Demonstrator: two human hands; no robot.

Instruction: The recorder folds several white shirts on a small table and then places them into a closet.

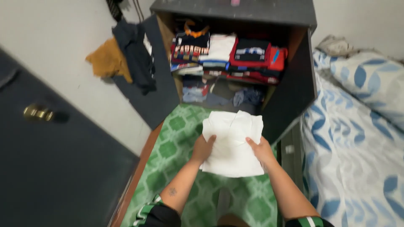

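- You hold a folded white cotton garment (232, 145) in front of you with both hands, above the green patterned floor mat (176, 138).
- Your left hand (203, 148) grips the garment's left edge; its fingers (211, 138) are closed over the cloth, thumb on top.
- Your right hand (261, 150) grips the right edge the same way, fingers closed around the fabric with the thumb lying across the front.
- The garment hangs roughly flat between your hands, its upper part lifted towards the dark open wardrobe (294, 80) and its lower edge drooping near your wrists.
- The wardrobe stands straight ahead with both doors swung open; the garment is just in front of its lower opening, not inside it.
- On the wardrobe's upper shelf sit stacks of folded shirts (229, 56) in red, white, black and blue, packed side by side.
- Below them lies a looser heap of grey and blue clothes (223, 94).
- A mustard-yellow cloth (107, 61) and a dark garment (134, 54) hang over the left wardrobe door.
- To your right is a bed with a blue-and-white leaf-patterned sheet (357, 138), close beside the right wardrobe door.
- To your left is a dark door with a brass knob (37, 112).
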